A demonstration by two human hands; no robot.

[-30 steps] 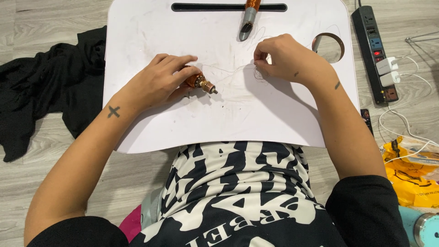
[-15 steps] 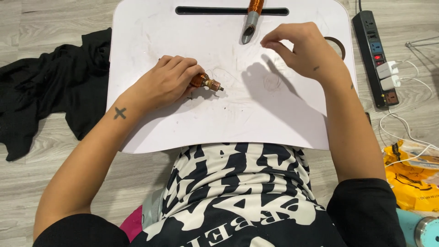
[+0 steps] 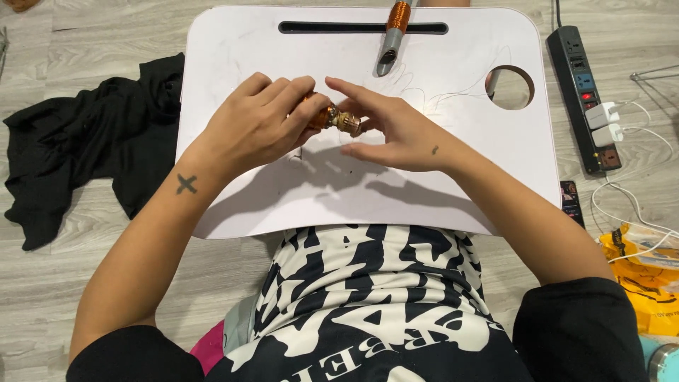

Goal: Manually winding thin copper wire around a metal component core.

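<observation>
A home, by the look of it — someone sits on a pale wood-grain floor [image 3: 85,297] with a white lap worktop [image 3: 453,184] across the knees; a black garment [image 3: 78,152] lies crumpled on the boards; a black power strip [image 3: 583,99] with white chargers [image 3: 605,122] and a yellow plastic bag [image 3: 651,283] sit alongside — household clutter, not workshop fittings

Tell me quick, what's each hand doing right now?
Left hand: closed on the small copper-wound part.
Right hand: fingers open, touching the part's end.
</observation>
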